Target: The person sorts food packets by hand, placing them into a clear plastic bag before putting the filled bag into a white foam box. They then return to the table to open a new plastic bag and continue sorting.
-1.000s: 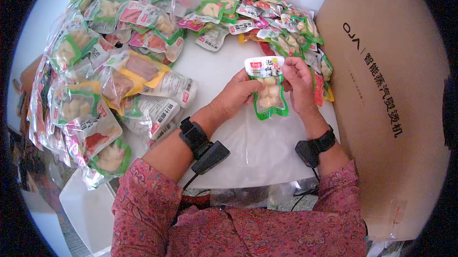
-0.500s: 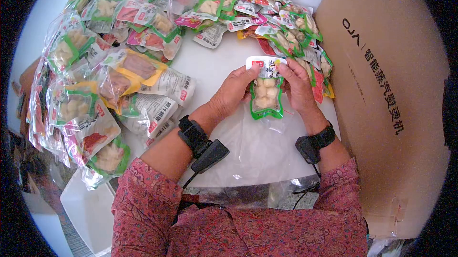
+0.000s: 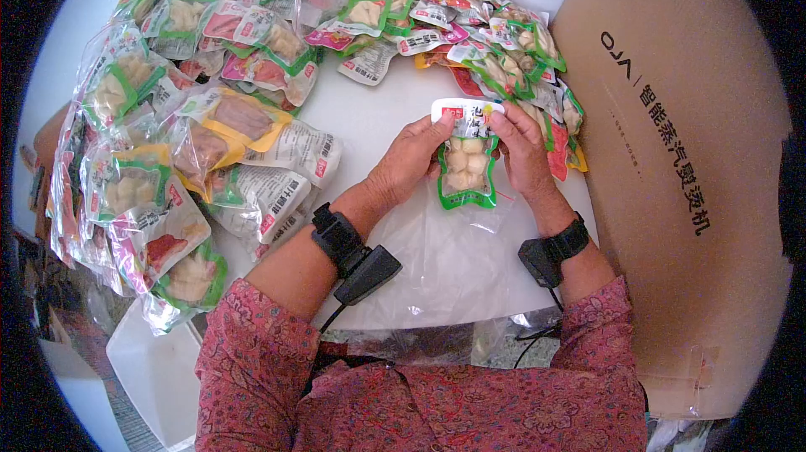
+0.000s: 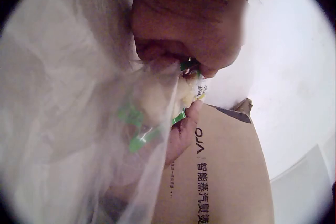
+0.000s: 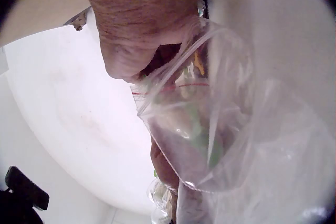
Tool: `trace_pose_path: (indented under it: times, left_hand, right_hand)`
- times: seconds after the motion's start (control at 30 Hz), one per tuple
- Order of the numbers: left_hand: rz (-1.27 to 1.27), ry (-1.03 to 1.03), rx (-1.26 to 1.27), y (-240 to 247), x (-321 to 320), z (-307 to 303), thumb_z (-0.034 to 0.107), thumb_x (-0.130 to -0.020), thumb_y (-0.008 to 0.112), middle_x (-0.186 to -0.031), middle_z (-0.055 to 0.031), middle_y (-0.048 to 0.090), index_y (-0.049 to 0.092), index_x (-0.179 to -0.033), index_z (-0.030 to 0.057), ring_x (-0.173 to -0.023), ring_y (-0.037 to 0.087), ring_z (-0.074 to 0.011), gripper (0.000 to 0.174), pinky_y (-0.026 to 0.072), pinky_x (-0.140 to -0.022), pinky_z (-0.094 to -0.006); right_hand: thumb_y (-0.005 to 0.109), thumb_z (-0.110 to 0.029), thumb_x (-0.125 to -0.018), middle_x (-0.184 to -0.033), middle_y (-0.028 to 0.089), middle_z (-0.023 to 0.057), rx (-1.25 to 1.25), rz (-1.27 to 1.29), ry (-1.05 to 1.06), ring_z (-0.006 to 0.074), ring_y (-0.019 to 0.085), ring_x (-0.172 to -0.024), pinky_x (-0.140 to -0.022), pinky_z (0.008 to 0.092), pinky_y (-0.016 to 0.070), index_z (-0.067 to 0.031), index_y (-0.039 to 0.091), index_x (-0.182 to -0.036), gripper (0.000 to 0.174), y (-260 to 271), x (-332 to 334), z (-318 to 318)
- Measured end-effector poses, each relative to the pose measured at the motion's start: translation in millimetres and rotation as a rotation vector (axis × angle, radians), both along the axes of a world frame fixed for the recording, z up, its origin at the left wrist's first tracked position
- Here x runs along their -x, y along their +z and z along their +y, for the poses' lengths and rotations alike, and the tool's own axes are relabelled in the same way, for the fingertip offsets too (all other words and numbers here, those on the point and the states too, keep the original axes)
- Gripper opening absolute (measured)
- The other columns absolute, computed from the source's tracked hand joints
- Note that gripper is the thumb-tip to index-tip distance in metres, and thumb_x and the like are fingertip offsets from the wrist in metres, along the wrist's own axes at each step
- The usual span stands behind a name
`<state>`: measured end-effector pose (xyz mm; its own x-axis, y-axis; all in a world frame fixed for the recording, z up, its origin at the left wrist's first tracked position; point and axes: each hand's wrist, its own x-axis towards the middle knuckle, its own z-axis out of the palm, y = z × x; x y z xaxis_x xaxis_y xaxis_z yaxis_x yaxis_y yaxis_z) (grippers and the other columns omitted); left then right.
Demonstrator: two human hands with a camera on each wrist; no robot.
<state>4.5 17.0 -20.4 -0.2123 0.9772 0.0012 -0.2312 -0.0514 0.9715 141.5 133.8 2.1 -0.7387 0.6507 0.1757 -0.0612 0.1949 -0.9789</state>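
Note:
A small green-edged food pouch [image 3: 467, 168] with pale round pieces is held upright between both hands. The left hand [image 3: 409, 160] pinches its white top at the left corner, thumb in front. At the right corner the right hand [image 3: 527, 150] grips the same top edge. A clear plastic bag [image 3: 437, 259] hangs from the hands behind and below the pouch, over the white table. In the left wrist view the bag [image 4: 105, 98] partly veils the pouch; in the right wrist view the bag's red-lined edge [image 5: 194, 84] lies under the right hand [image 5: 142, 19].
Clear bags full of pouches [image 3: 243, 116] are heaped at the left. Loose pouches [image 3: 504, 49] form an arc along the back and right. A large cardboard box [image 3: 672, 200] stands at the right edge. A white bin [image 3: 151, 368] is at the lower left.
The left hand has moved up from the pouch's side to its top corner, and the pouch has straightened. Over the last half second the hands have barely moved.

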Motion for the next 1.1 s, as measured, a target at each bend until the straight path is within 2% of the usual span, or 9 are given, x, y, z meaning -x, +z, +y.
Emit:
trace_pose_path:
  times: [0.23, 0.3, 0.33, 0.43, 0.57, 0.8, 0.87, 0.97, 1.1]
  left_hand:
    - [-0.027, 0.004, -0.07, -3, -2, 2, 0.038, -0.089, 0.04, -0.072, 0.002, 0.052, 0.052, -0.102, 0.0058, -0.06, 0.043, -0.0056, 0.037, 0.0346, -0.051, -0.0207]
    - [0.418, 0.153, 0.006, -4, 1, 5, 0.032, -0.087, 0.046, -0.07, 0.0006, 0.052, 0.055, -0.096, 0.0026, -0.06, 0.045, -0.0078, 0.032, 0.0388, -0.054, -0.0231]
    - [0.42, 0.142, 0.012, -5, 2, 5, 0.032, -0.087, 0.046, -0.07, 0.0006, 0.052, 0.055, -0.096, 0.0026, -0.06, 0.045, -0.0078, 0.032, 0.0388, -0.054, -0.0231]
    - [0.977, 0.076, -0.186, -5, 8, 1, 0.014, -0.078, 0.057, -0.072, -0.0057, 0.052, 0.057, -0.086, 0.0027, -0.065, 0.051, -0.0144, 0.013, 0.0435, -0.061, -0.0268]
    - [1.078, 0.133, -0.232, 7, 6, -1, 0.007, -0.077, 0.057, -0.073, -0.0075, 0.051, 0.054, -0.082, 0.0034, -0.068, 0.053, -0.0154, 0.007, 0.0432, -0.062, -0.0261]
    - [0.944, 0.279, -0.337, 25, -3, -7, 0.002, -0.081, 0.051, -0.071, -0.0083, 0.051, 0.044, -0.085, 0.004, -0.066, 0.053, -0.0162, 0.009, 0.0435, -0.061, -0.0283]
    - [0.967, 0.315, -0.346, 26, -2, -7, 0.002, -0.081, 0.051, -0.07, -0.0083, 0.051, 0.043, -0.087, 0.0045, -0.065, 0.053, -0.0174, 0.009, 0.0437, -0.061, -0.0288]
    - [0.909, 0.293, -0.358, 24, -2, -7, 0.003, -0.081, 0.051, -0.071, -0.0089, 0.052, 0.043, -0.087, 0.0048, -0.063, 0.054, -0.0211, 0.01, 0.0442, -0.061, -0.0295]
    - [1.003, 0.319, -0.404, 25, -1, -9, 0.006, -0.081, 0.052, -0.071, -0.0094, 0.052, 0.045, -0.089, 0.0047, -0.064, 0.054, -0.0218, 0.01, 0.0442, -0.06, -0.0291]
  right_hand:
    - [0.049, -0.028, -0.086, -0.073, 0.055, -0.0016, -0.107, 0.082, -0.203, 0.0066, 0.049, -0.058, -0.05, 0.0205, 0.0411, -0.0049, 0.056, -0.093, 0.025, 1, -2, 12]
    - [0.048, -0.027, -0.086, -0.073, 0.055, -0.0005, -0.082, 0.157, -0.258, 0.0072, 0.049, -0.056, -0.049, 0.0206, 0.0409, -0.0035, 0.055, -0.096, 0.026, 3, -3, 26]
    - [0.047, -0.026, -0.087, -0.074, 0.056, 0.0007, -0.033, 0.243, -0.325, 0.0078, 0.05, -0.056, -0.049, 0.0207, 0.041, -0.0029, 0.054, -0.099, 0.026, 3, -2, 34]
    - [0.044, -0.024, -0.088, -0.077, 0.057, 0.0038, -0.015, 0.33, -0.337, 0.0099, 0.052, -0.056, -0.049, 0.0213, 0.0421, -0.0023, 0.05, -0.105, 0.028, 3, -9, 48]
    - [0.046, -0.026, -0.088, -0.08, 0.058, 0.0054, 0.057, 0.292, -0.346, 0.0132, 0.057, -0.06, -0.047, 0.0232, 0.0443, -0.0024, 0.049, -0.106, 0.03, -5, -9, 56]
    - [0.05, -0.028, -0.085, -0.085, 0.06, 0.0065, 0.252, 0.069, -0.143, 0.0155, 0.059, -0.063, -0.053, 0.0269, 0.0481, -0.0036, 0.052, -0.102, 0.03, 16, -8, 16]
    - [0.051, -0.028, -0.085, -0.089, 0.06, 0.0079, 0.186, -0.232, 0.334, 0.0151, 0.059, -0.067, -0.058, 0.0279, 0.0498, -0.0029, 0.052, -0.105, 0.032, 7, -16, 27]
    - [0.051, -0.027, -0.084, -0.089, 0.06, 0.0073, 0.376, -0.402, 0.662, 0.0137, 0.058, -0.07, -0.063, 0.0265, 0.0494, -0.0022, 0.052, -0.105, 0.033, 8, -21, 24]
    - [0.052, -0.028, -0.084, -0.084, 0.059, 0.0058, 0.405, -0.234, 0.661, 0.0137, 0.058, -0.068, -0.063, 0.0253, 0.0485, -0.0018, 0.053, -0.103, 0.033, 6, -12, 10]
